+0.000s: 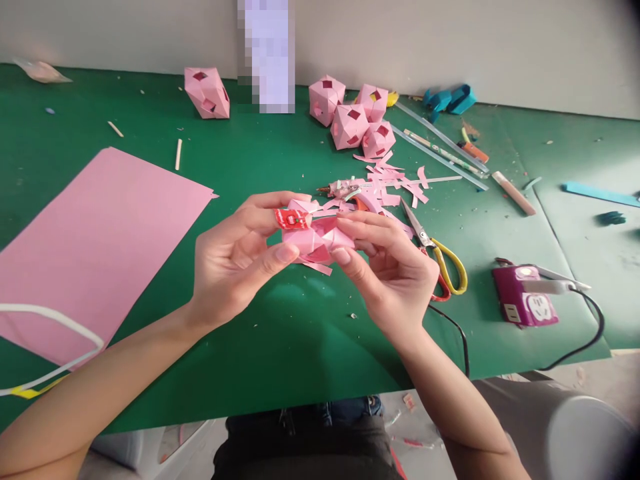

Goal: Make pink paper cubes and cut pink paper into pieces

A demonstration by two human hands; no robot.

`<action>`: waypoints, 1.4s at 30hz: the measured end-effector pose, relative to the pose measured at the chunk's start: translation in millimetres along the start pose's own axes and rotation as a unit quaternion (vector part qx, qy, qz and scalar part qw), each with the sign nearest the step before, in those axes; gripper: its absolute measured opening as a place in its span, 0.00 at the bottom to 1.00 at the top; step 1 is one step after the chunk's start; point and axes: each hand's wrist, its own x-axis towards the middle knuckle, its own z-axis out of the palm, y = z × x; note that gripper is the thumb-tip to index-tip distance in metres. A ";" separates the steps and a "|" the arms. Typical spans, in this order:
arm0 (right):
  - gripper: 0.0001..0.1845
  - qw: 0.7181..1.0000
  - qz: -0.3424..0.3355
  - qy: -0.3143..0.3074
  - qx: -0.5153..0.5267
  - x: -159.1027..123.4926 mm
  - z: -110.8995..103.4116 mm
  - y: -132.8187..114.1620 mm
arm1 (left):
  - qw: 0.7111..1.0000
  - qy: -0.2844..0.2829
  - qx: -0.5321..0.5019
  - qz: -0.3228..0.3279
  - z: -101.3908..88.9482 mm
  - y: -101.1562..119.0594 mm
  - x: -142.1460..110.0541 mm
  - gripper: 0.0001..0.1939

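Between both hands is a folded pink paper piece (316, 241), with an opening facing up and creased facets around it. My left hand (235, 253) pinches its left side, thumb at the front and fingers behind. A red printed bandage or wrap (291, 219) is around one left fingertip. On the right side, my right hand (393, 267) grips the paper edge between thumb and fingers. Behind the hands lie a glue gun (345, 188), partly hidden, and many pink paper scraps (387, 177). Yellow and red handled scissors (425, 240) rest beside my right hand.
Several finished-looking pink paper shapes (350, 125) cluster at the back, with another pink shape (207, 93) further left. Pink sheets (105, 233) cover the left side. A purple power socket (525, 293) with a black cord stands right. Blue paper pieces (450, 100) lie back right.
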 end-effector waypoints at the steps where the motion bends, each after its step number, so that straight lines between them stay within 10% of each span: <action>1: 0.14 1.000 -0.003 -0.004 0.002 -0.1 -0.1 -0.2 | 1.000 -0.002 0.002 -0.001 0.2 0.6 -0.2 0.12; 42: 0.18 0.999 -0.036 -0.005 -0.028 -1.8 -2.0 0.9 | 0.997 0.039 0.012 -0.066 3.9 6.1 -1.0 0.08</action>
